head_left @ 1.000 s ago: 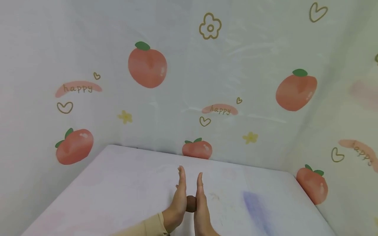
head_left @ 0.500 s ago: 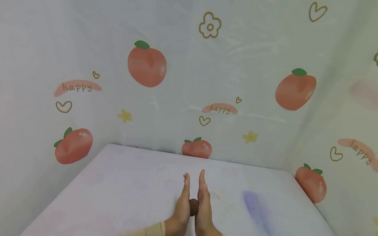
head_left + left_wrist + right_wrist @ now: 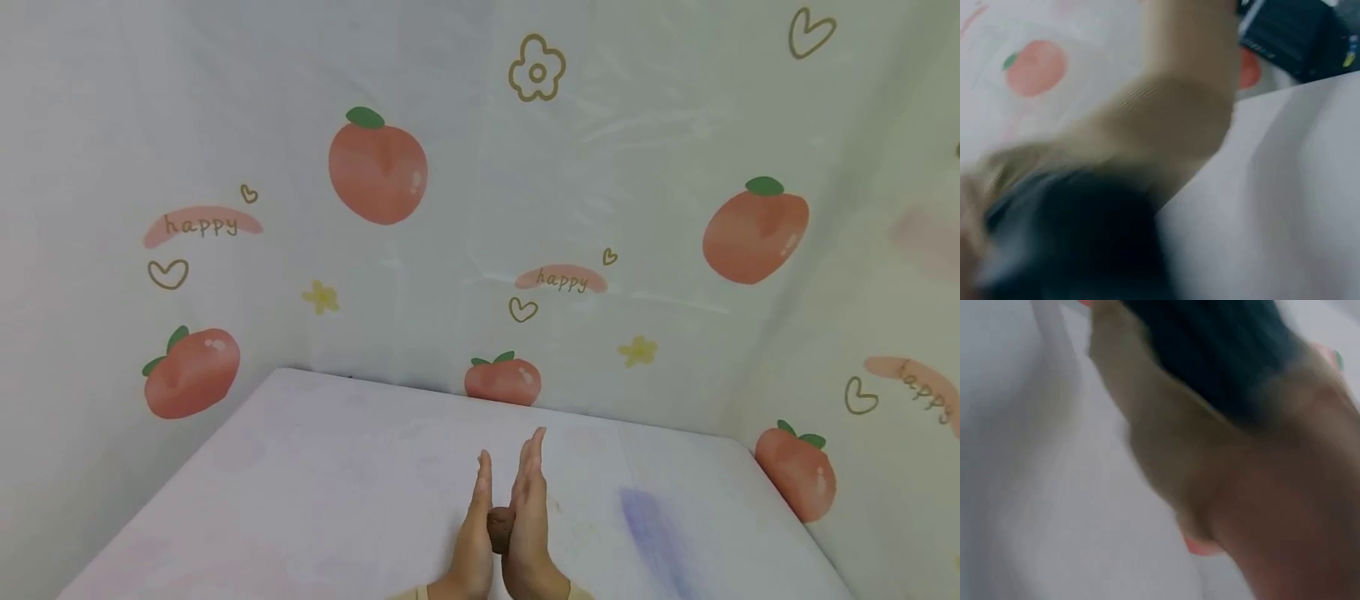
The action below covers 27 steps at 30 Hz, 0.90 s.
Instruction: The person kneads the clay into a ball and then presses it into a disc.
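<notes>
Brown lump (image 3: 499, 528) sits pressed between both palms at six o'clock over the desk (image 3: 315, 492). Right hand (image 3: 531, 517) has slid ahead toward twelve; left hand (image 3: 476, 533) has dropped back. Fingers straight, flat open grip: a rolling stroke, shaping likely continuing.

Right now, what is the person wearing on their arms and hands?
Both hands are bare: no gloves or rings show on the left hand or the right hand. A tan sleeve with a ribbed cuff covers the left forearm, and the right sleeve looks the same tan. A dark, blurry shape sits at each wrist; what it is cannot be told.
</notes>
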### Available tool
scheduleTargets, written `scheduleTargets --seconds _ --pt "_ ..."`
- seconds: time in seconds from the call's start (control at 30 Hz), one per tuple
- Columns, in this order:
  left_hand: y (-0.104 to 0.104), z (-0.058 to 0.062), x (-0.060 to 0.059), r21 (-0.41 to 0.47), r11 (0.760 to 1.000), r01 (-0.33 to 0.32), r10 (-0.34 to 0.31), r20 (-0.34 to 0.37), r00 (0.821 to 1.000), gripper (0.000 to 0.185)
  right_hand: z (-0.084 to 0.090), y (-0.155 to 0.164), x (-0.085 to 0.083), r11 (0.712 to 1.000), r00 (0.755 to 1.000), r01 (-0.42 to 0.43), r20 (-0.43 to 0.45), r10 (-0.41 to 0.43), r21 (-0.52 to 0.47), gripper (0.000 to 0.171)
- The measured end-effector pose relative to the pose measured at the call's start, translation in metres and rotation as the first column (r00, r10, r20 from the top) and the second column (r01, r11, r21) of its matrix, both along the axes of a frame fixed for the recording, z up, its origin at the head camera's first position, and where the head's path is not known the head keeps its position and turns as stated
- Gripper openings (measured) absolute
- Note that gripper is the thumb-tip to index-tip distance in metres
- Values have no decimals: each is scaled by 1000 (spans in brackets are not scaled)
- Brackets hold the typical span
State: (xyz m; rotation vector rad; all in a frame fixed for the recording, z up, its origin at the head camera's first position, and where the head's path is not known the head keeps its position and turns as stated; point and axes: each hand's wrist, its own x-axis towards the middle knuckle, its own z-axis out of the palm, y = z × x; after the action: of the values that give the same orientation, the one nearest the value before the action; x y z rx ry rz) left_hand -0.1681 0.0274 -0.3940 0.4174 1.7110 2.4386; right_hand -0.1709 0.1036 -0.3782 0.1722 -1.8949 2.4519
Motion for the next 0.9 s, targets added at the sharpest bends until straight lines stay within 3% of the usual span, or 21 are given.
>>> scheduleTargets --seconds 0.03,0.17,0.27,0.37,0.53,0.63,0.77,0.9 --pt "-1 1 -3 -2 1000 -7 7 29 1000 71 -1 -2 2 1000 1000 -3 -14 3 -7 57" --pt "-7 9 -21 -33 990 -136 139 151 979 86 -6 -9 10 997 991 -69 -118 67 -18 57" --pt "-11 14 -31 -33 982 -184 187 174 967 91 -5 -8 8 992 989 -120 -87 117 -32 57" --pt "-14 14 -30 -17 990 -141 142 164 976 86 -1 -3 -1 982 987 -153 23 156 -107 58" --pt "-13 10 -12 -25 999 28 -26 97 995 72 3 6 -15 979 983 -106 130 130 -175 60" --pt "-11 7 -2 -22 996 85 -85 35 996 69 0 10 -19 989 986 -83 133 99 -120 60" --pt "-9 4 5 -21 993 114 -115 -47 992 65 -2 12 -25 998 996 -47 79 50 -35 61" --pt "-9 0 7 -34 993 114 -116 -51 992 63 -4 11 -23 998 994 -57 98 52 42 67"
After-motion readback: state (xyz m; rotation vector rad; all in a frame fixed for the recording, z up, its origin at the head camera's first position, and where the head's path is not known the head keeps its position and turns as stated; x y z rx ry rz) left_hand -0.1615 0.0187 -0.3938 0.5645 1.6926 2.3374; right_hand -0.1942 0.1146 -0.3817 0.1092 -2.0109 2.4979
